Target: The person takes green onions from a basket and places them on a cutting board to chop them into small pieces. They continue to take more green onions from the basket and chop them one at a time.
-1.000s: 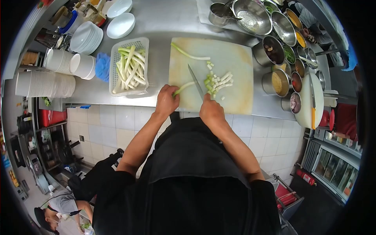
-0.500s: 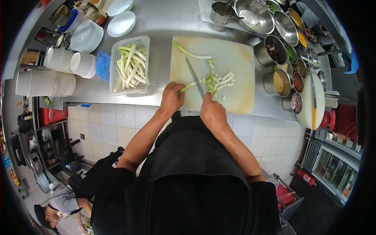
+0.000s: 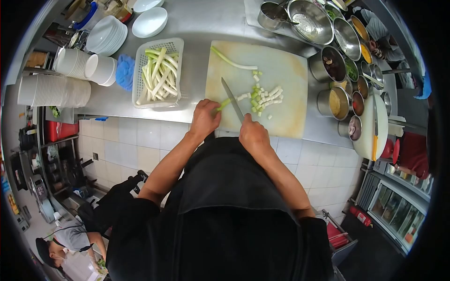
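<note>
On the cutting board (image 3: 286,122), my left hand (image 3: 205,117) is closed around the green end of a scallion stalk (image 3: 224,104), its fingertips near the blade. My right hand (image 3: 253,134) grips a knife (image 3: 230,96), whose blade slants up and left across the stalk. Just right of the blade lie short cut pieces (image 3: 257,99), white and pale green. Several longer white lengths (image 3: 273,97) sit beside them. A whole scallion (image 3: 233,62) rests along the top left of the board. The knife's handle is mostly hidden in my right hand.
Left of the board stands a white plastic basket (image 3: 136,92) of scallion stalks. Stacked bowls (image 3: 101,69) and a blue cloth (image 3: 125,71) are farther left. Metal pots (image 3: 333,101) crowd the right side, near a second knife (image 3: 375,136). Another person (image 3: 72,236) works at lower left.
The view has shifted slightly. Small cut pieces now show right of the blade, where a length of stalk was before. Both hands keep their holds.
</note>
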Tool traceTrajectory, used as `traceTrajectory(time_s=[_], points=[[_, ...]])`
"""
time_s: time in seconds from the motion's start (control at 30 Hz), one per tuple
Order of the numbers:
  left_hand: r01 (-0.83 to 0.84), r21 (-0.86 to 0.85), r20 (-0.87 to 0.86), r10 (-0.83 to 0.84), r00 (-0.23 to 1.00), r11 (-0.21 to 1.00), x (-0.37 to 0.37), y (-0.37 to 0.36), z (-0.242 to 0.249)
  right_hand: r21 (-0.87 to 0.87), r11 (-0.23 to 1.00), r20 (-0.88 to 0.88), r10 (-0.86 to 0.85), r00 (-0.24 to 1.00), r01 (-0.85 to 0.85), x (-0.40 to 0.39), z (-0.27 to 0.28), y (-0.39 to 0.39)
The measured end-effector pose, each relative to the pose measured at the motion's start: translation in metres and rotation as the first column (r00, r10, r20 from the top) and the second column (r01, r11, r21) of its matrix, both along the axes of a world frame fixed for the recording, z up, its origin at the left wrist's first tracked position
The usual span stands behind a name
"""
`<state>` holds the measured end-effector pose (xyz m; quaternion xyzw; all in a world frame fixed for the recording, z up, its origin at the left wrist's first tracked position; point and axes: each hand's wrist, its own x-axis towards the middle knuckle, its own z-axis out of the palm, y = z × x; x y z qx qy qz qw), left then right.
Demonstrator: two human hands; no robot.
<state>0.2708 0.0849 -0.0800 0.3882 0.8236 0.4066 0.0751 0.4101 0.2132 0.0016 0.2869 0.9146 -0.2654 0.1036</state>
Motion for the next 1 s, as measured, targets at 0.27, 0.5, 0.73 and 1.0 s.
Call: traceTrajectory(time_s=[0.27, 0.5, 0.73, 1.0], points=[[-0.005, 0.071, 0.002, 0.004, 1.000, 0.997, 0.001, 0.012, -0.005, 0.016, 1.000, 0.038, 0.016, 0.999, -0.017, 0.002, 0.009, -0.001], [-0.072, 0.024, 0.113, 0.069, 0.991, 0.997, 0.005, 0.018, -0.002, 0.001, 1.000, 0.046, -0.006, 0.999, 0.006, 0.001, 0.016, -0.009], [-0.061, 0.046, 0.130, 0.054, 0.990, 0.997, -0.017, 0.013, 0.005, -0.011, 0.999, -0.033, -0.051, 0.998, 0.051, 0.010, 0.005, -0.002], [0.091, 0.020, -0.579, -0.062, 0.813, 0.996, -0.152, 0.115, -0.011, -0.205, 0.978, -0.054, -0.033, 0.998, 0.022, 0.018, -0.012, -0.002]])
